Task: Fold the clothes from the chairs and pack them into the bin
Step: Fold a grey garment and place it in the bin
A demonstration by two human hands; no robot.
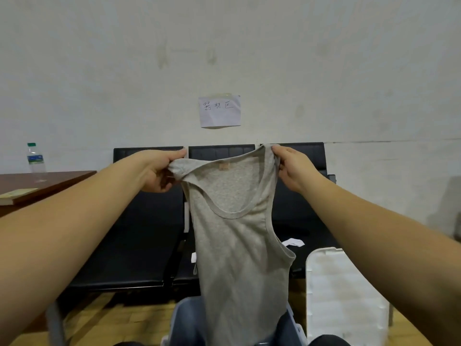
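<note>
A grey tank top (239,250) hangs in the air in front of me, neckline facing me. My left hand (159,171) grips its left shoulder strap, bunched in the fingers. The right strap is pinched by my right hand (291,168). The top's hem drops into a bluish-grey bin (184,320) on the floor at the bottom centre; blue denim shows inside the bin. Behind the top stands a row of black chairs (139,236) against the wall.
A white foam slab (346,295) lies at the lower right beside the bin. A brown table (42,183) at the left carries a water bottle (36,158) and a book (17,194). White scraps of paper (294,242) lie on a chair seat. A paper sign (219,111) hangs on the wall.
</note>
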